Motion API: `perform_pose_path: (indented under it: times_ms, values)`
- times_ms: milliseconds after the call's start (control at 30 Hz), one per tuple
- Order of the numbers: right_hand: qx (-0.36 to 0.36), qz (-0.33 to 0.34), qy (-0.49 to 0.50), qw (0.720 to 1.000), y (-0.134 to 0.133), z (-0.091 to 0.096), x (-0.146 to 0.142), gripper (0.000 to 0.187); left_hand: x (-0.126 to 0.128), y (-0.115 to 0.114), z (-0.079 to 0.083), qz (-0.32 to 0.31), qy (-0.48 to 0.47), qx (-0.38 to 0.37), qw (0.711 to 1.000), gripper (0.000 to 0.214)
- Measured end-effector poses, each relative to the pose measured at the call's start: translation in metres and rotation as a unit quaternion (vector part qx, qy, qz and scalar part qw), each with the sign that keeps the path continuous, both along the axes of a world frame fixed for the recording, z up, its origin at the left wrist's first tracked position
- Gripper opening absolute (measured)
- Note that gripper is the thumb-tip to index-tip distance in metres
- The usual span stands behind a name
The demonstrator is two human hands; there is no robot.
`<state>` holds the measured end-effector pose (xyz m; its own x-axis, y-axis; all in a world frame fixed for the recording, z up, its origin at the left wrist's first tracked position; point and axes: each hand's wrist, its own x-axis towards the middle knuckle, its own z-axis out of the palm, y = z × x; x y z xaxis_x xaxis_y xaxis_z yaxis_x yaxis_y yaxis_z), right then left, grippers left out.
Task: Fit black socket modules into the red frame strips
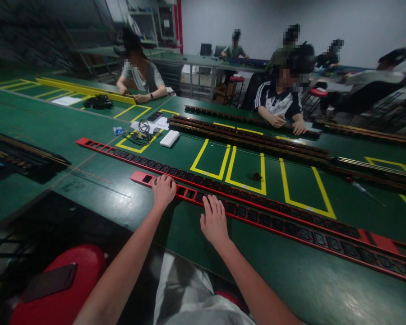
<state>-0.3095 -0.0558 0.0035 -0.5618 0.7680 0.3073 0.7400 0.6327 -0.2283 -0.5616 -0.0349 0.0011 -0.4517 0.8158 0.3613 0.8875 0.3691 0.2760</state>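
Observation:
Two long red power strips with rows of black sockets lie side by side across the green table. My left hand rests curled on the near red strip close to its left end, fingers bent over the sockets. My right hand lies flat a little further right on the same strip, fingers stretched out over the black sockets. The far red strip runs parallel just behind, untouched. Neither hand lifts anything.
Yellow taped rectangles mark the table behind the strips. Dark strips lie further back, where a person's hands rest. A white box, cables, a red stool with a phone at lower left. Other people sit beyond.

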Motion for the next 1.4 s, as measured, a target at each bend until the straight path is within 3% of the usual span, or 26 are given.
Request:
perform_pose_path:
  times_ms: [367, 533, 700, 900, 1000, 1100, 1233, 1333, 1400]
  values:
    - [0.01, 0.012, 0.025, 1.0, 0.0, -0.001, 0.001, 0.054, 0.0, -0.001, -0.001, -0.005, 0.001, 0.007, 1.0, 0.024]
    - [0.049, 0.049, 0.091, 0.993, -0.01, -0.001, 0.023, 0.05, -0.001, -0.002, -0.002, -0.005, 0.001, 0.009, 1.0, 0.026]
    - [0.084, -0.021, 0.098, 0.991, -0.018, 0.003, 0.089, 0.046, -0.002, -0.003, -0.002, -0.004, 0.003, 0.0, 1.0, 0.027]
    - [0.111, -0.19, 0.018, 0.975, 0.004, 0.012, 0.21, 0.047, -0.002, -0.004, 0.001, -0.012, 0.002, -0.017, 1.0, 0.032]
    - [0.089, -0.23, -0.041, 0.968, 0.017, 0.016, 0.272, 0.05, -0.004, -0.005, 0.001, -0.015, 0.011, -0.03, 0.999, 0.034]
    - [0.014, -0.224, -0.105, 0.969, 0.028, 0.024, 0.326, 0.05, -0.006, -0.007, 0.0, -0.025, 0.015, -0.036, 0.999, 0.036]
    - [-0.073, -0.181, -0.178, 0.965, 0.046, 0.038, 0.37, 0.053, 0.003, -0.012, 0.0, -0.157, 0.027, -0.063, 0.985, 0.039]
    - [-0.127, -0.184, -0.202, 0.954, 0.062, 0.044, 0.384, 0.056, 0.017, -0.016, 0.004, -0.262, 0.038, -0.1, 0.959, 0.052]
    - [-0.142, -0.173, -0.203, 0.953, 0.07, 0.045, 0.388, 0.056, 0.026, -0.017, 0.005, -0.288, 0.047, -0.113, 0.95, 0.068]
